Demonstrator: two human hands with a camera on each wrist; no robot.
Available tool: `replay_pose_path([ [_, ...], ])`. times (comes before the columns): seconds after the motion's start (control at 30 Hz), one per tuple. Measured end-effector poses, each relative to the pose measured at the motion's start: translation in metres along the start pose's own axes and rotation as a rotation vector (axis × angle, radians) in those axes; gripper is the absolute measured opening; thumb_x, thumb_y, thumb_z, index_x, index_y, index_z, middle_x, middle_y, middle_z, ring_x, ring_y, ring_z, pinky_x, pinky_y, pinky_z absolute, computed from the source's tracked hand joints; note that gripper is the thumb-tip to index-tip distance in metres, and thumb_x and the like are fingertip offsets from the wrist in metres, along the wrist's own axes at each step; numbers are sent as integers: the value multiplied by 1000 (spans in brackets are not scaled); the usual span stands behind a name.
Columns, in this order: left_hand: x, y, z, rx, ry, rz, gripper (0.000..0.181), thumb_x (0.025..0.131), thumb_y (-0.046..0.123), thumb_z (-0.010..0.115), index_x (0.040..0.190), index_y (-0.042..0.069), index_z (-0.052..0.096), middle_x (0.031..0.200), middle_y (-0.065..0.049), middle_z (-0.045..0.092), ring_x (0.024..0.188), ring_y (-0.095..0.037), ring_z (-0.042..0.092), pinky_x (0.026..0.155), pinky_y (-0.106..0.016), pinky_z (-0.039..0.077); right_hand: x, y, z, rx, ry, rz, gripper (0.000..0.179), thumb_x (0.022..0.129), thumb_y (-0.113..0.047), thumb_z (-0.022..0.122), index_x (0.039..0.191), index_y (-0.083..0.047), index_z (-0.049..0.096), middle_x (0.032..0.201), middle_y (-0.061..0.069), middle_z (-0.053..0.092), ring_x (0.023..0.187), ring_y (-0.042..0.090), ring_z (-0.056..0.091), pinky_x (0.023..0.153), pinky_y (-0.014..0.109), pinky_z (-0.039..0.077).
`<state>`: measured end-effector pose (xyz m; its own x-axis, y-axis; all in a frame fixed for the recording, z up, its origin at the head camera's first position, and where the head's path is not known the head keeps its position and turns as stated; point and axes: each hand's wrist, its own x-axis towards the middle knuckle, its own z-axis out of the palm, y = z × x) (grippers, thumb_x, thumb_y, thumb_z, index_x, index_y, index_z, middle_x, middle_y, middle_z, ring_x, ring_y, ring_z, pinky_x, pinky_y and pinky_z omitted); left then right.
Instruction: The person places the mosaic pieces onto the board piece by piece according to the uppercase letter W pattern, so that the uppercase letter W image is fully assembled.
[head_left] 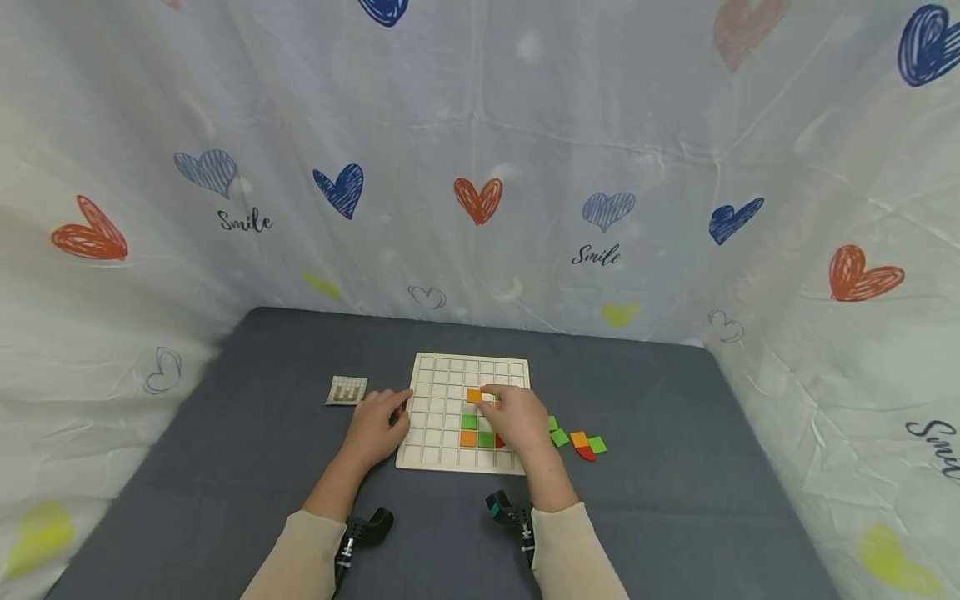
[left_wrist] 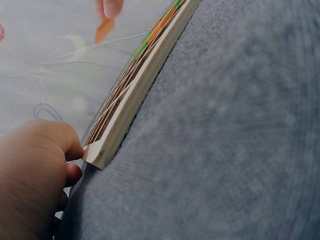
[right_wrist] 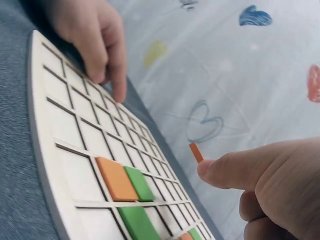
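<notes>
A pale wooden grid board (head_left: 431,414) lies on the table, its cells framed by thin ridges. My left hand (head_left: 378,422) is at its left edge, a fingertip touching the rim in the left wrist view. Over the board, my right hand (head_left: 521,417) pinches an orange tile (right_wrist: 196,152) between thumb and finger, raised above the surface in both wrist views. Set in the grid are a green tile (head_left: 468,422), an orange square (head_left: 468,438), another green tile (head_left: 486,439) and a red piece (head_left: 499,442). The right hand hides part of the board's right side.
Right of the board lie loose green tiles (head_left: 559,437), an orange tile (head_left: 579,438) and a red curved piece (head_left: 587,454). A small printed card (head_left: 347,390) sits to the left. Dark grey cloth (head_left: 652,517) covers the table; a heart-patterned curtain (head_left: 420,108) hangs behind.
</notes>
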<state>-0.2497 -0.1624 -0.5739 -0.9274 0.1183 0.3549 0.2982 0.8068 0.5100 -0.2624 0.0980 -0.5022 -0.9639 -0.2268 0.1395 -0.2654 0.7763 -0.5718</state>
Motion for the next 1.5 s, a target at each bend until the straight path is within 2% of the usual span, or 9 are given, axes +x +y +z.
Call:
replay_pose_path([
  [0.1, -1, 0, 1, -4, 5, 7, 37, 95, 9, 60, 130, 6, 71, 75, 8, 43, 68, -14, 32, 70, -39, 28, 1, 1, 10, -49, -5, -7, 31, 96, -29, 73, 122, -13, 78, 55, -1, 60, 41, 8, 36, 40, 26, 28],
  [0.2, -2, 2, 0, -15, 6, 13, 37, 95, 8, 61, 130, 6, 71, 74, 9, 43, 68, -13, 32, 71, -39, 28, 2, 2, 18, -98, -6, 7, 28, 94, -30, 74, 117, -15, 80, 83, 3, 76, 45, 7, 42, 41, 27, 33],
  [0.27, -2, 3, -1, -19, 7, 14, 37, 95, 7, 62, 130, 6, 71, 74, 9, 43, 68, -13, 31, 71, -39, 28, 2, 3, 21, -112, -8, 18, 27, 94, -30, 75, 116, -15, 81, 100, 4, 77, 47, 9, 47, 42, 28, 36],
  [0.33, -2, 4, -1, -21, 12, 16, 37, 94, 7, 62, 130, 6, 71, 74, 9, 42, 68, -13, 30, 71, -39, 28, 3, 5, 23, -115, -14, 31, 26, 94, -30, 75, 115, -15, 81, 106, 5, 77, 50, 10, 52, 43, 29, 38],
  [0.5, -2, 4, -1, -13, 23, 20, 37, 94, 8, 61, 129, 5, 71, 73, 9, 42, 67, -13, 31, 70, -38, 28, 4, 6, 23, -99, -21, 41, 26, 93, -27, 75, 116, -15, 81, 105, 5, 77, 57, 12, 58, 45, 29, 41],
  [0.67, -1, 4, -2, -20, 3, 0, 37, 95, 8, 61, 131, 6, 71, 74, 8, 43, 68, -14, 31, 71, -39, 28, 5, 6, 23, -76, -20, 48, 25, 95, -24, 73, 116, -13, 80, 104, 6, 77, 48, 10, 51, 43, 30, 39],
  [1.03, 0, 4, -3, -12, -15, -11, 38, 95, 8, 62, 132, 7, 71, 74, 8, 43, 68, -12, 30, 71, -39, 28, 5, 5, 25, -77, -15, 60, 23, 96, -25, 71, 114, -15, 81, 103, 4, 77, 46, 10, 42, 42, 28, 30],
  [1.5, 0, 3, -5, -8, -21, -22, 38, 95, 8, 63, 132, 7, 70, 74, 8, 44, 69, -14, 32, 72, -40, 29, 7, 6, 27, -120, -17, 66, 24, 96, -31, 72, 114, -19, 82, 101, 3, 78, 50, 11, 47, 43, 30, 37],
])
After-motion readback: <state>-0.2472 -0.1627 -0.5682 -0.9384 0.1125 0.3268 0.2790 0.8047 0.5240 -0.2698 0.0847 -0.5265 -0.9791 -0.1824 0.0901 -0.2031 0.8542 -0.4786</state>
